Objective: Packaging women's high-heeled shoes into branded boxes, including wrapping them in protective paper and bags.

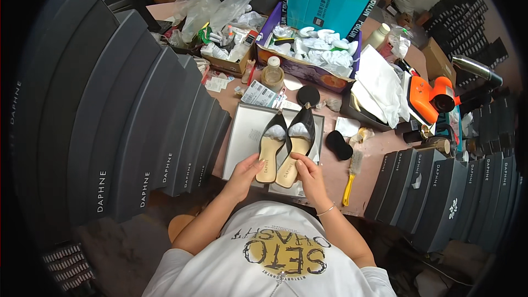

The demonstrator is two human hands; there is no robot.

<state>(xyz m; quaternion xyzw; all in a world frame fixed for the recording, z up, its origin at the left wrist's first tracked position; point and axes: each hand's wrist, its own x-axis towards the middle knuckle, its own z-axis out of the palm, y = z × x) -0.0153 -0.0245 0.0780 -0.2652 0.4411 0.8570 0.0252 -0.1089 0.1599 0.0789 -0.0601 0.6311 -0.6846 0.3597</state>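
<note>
A pair of black pointed mules with beige insoles lies side by side over a shoebox, toes pointing away from me. White paper stuffing fills both toes. My left hand (243, 177) grips the left mule (269, 157) by its heel end, thumb over the insole edge. The heel of the right mule (297, 151) is pinched in my right hand (309, 175), thumb on top and fingers underneath. Below them is the open grey-white shoebox (237, 137), partly hidden by the shoes and my hands.
Dark shoeboxes stack high at left (129, 115) and right (423, 192). Behind are a purple carton (308, 69) of white paper wads and a glass jar (272, 74). To the right lie a yellow-handled brush (352, 176), a black sponge (338, 145) and an orange device (423, 99).
</note>
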